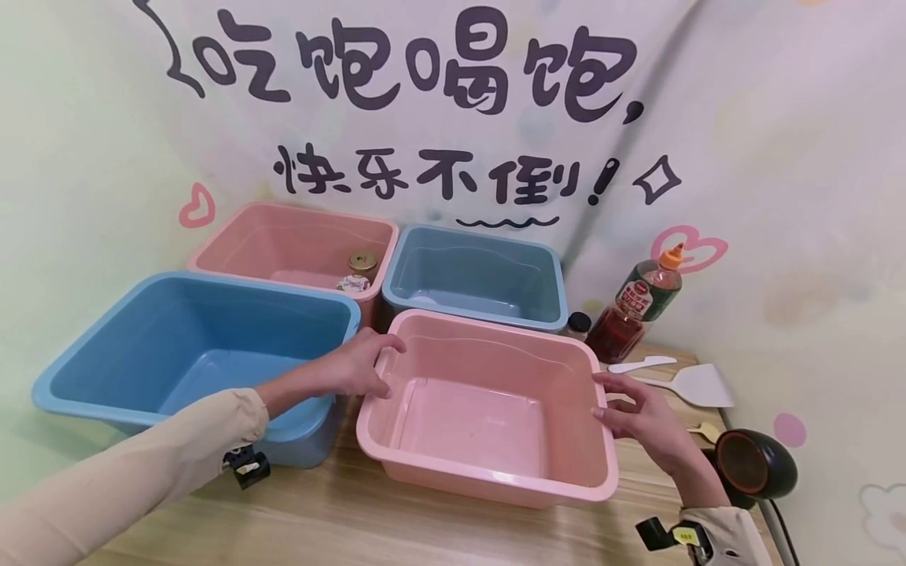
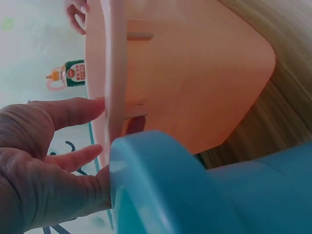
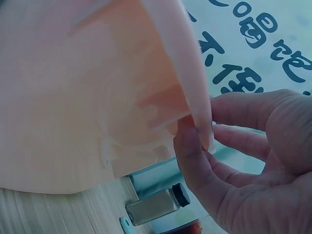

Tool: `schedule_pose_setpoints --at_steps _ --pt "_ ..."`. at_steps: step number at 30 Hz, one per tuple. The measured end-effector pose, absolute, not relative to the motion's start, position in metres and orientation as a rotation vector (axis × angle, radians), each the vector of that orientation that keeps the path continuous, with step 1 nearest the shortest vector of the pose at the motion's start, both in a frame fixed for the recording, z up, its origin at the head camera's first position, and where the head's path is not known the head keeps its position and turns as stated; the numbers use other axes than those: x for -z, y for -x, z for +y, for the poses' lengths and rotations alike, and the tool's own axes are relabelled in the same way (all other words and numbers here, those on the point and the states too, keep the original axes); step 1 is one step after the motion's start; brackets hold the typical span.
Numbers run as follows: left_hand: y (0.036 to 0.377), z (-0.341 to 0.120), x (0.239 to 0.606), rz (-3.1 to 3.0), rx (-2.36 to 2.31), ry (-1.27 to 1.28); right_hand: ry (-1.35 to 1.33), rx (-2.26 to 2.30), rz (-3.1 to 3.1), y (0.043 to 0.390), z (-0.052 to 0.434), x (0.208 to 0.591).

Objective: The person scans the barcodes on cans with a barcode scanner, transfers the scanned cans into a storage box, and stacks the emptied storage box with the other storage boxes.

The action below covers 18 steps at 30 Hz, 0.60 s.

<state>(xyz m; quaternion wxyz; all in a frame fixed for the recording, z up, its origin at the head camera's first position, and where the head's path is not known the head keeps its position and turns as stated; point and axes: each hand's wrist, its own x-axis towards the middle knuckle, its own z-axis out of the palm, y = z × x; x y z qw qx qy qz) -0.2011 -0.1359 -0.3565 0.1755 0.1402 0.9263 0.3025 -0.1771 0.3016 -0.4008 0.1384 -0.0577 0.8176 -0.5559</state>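
An empty pink plastic basin [image 1: 470, 428] stands at the front of the table, slightly tilted in the head view. My left hand [image 1: 354, 365] grips its left rim, thumb and fingers either side of the edge. In the left wrist view, that hand [image 2: 53, 161] also lies close against the blue basin's rim [image 2: 146, 156]. On the opposite side, my right hand [image 1: 644, 417] pinches the right rim, some fingertips tucked beneath the lip, as the right wrist view shows at the rim [image 3: 183, 63].
A large blue basin [image 1: 233, 377] stands at left. Behind are another pink basin [image 1: 283, 244] holding two cans and a blue-grey basin [image 1: 481, 271]. At right are a red sauce bottle [image 1: 637, 303], a small jar [image 3: 153, 207], a white spatula [image 1: 701, 385] and a black rounded object [image 1: 753, 464].
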Motion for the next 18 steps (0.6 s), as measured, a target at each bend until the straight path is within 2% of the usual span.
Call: schedule_pose_setpoints --at_steps 18 --pt "0.2036 -0.134 0.3612 2.641 -0.89 -0.336 0.112 1.633 2.401 0.1724 0.2988 0.3957"
